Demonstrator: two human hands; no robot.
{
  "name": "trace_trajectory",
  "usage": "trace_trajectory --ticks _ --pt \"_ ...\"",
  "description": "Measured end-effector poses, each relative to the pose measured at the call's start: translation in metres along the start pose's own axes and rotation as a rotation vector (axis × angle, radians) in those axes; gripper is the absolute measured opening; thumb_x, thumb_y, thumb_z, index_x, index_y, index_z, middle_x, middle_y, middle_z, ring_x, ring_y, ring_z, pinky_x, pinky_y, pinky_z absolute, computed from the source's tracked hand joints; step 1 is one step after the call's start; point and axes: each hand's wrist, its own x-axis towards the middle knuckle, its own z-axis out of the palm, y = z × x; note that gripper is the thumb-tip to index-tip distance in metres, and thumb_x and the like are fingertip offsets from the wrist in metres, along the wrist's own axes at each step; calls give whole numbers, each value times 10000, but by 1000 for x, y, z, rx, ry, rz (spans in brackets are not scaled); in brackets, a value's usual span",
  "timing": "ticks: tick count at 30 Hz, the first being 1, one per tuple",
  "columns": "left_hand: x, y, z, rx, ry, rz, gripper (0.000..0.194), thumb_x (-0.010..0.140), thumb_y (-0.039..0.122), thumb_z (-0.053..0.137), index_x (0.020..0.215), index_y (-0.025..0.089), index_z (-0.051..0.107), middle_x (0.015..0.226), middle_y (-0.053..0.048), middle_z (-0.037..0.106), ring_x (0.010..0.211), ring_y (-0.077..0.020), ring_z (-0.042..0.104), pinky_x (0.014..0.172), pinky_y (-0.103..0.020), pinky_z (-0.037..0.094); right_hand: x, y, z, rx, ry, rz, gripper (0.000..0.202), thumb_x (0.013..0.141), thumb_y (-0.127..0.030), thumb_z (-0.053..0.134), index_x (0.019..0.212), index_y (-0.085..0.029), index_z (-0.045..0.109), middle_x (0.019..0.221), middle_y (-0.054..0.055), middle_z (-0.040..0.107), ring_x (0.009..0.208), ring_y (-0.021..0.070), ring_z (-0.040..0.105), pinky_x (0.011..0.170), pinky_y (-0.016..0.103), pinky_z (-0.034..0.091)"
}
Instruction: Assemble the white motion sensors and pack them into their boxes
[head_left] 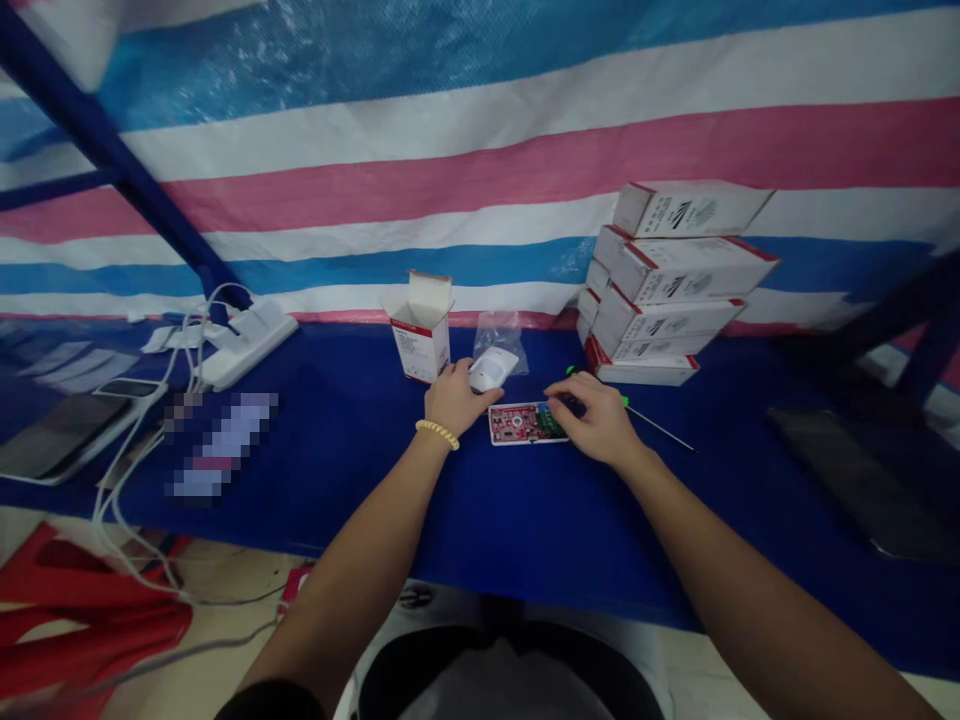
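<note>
At eleven o'clock from the red board [516, 424], the left hand [453, 396] grips a white cover [493, 370], maybe keeping it clear; at three, the right hand [596, 417] curls, its grip hidden.

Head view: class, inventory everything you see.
Board: 1, red, centre
Cover: 1, white, at left hand
Screwdriver: 1, green, by right hand
Open box: 1, white-red, back centre
Bag: 1, clear, behind cover
Stacked boxes: several, white-red, back right
Power strip: 1, white, back left
Cables: several, white-grey, left
Flat devices: several, dark, both sides
Table: 1, blue, centre
Sheet: 1, red-white-blue, behind table
Poles: several, blue, both sides
Unclear item: 1, red, lower left
Bracelet: 1, yellow, beside left hand
Left hand: 1, bare, at cover
Right hand: 1, bare, over board
</note>
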Motion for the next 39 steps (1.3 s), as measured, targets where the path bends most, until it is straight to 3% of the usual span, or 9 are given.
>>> trace_trajectory --ticks 10,16,19,23,26,29,32,36,39 --pt "1 -3 0 -101 85 44 532 677 349 751 1137 137 585 1039 -125 683 976 -278 651 825 -387 520 -2 7 -4 36 -147 -17 381 782 -454 654 1073 -209 637 1040 89 689 969 252 603 847 447 493" --pt "-5 8 -8 -197 343 214 540 681 354 734 1140 149 540 1076 -111 637 988 -234 621 867 -375 524 -2 8 -3 67 39 110 271 913 -377 460 921 -201 666 880 72 702 873 217 618 811 398 495" --pt "-12 18 -13 -203 347 342 535 715 370 699 1173 177 500 1120 -114 607 1037 -238 601 875 -393 530 -3 2 0 101 49 152 293 910 -425 479 935 -206 672 890 70 712 873 216 637 811 392 501" --pt "-17 25 -15 -208 348 474 492 740 354 673 1171 196 495 1174 -116 595 1132 -242 573 970 -423 500 -3 -4 6 257 62 234 403 881 -491 526 1146 -198 607 998 82 724 902 215 670 786 369 521" --pt "-13 20 -12 -212 377 405 466 745 323 676 1159 180 517 1169 -119 618 1111 -236 588 942 -406 512 -1 3 3 175 117 267 366 869 -436 540 1129 -192 620 962 78 729 877 219 672 791 385 525" --pt "-7 11 -6 -187 317 269 451 725 306 700 1127 163 556 1112 -117 661 1023 -243 629 896 -404 524 2 23 -12 12 150 307 226 852 -313 516 960 -202 680 875 65 724 788 215 663 766 397 530" --pt "-4 3 0 -117 224 160 422 728 330 707 1091 145 595 1033 -122 688 964 -271 651 877 -431 523 5 40 -29 -98 92 289 171 800 -244 537 844 -206 698 802 58 709 719 206 648 727 379 530" --pt "-1 -3 6 -35 83 121 408 768 350 676 1099 123 603 998 -139 689 973 -306 648 867 -456 521 6 42 -35 -251 -137 223 158 759 -224 581 805 -208 732 790 58 708 719 205 646 710 353 516" --pt "0 -2 6 -56 105 177 405 805 307 633 1148 99 576 1154 -181 644 1121 -308 595 962 -460 484 6 32 -28 -322 -265 272 187 786 -224 577 833 -208 757 742 60 716 694 207 652 708 341 511"
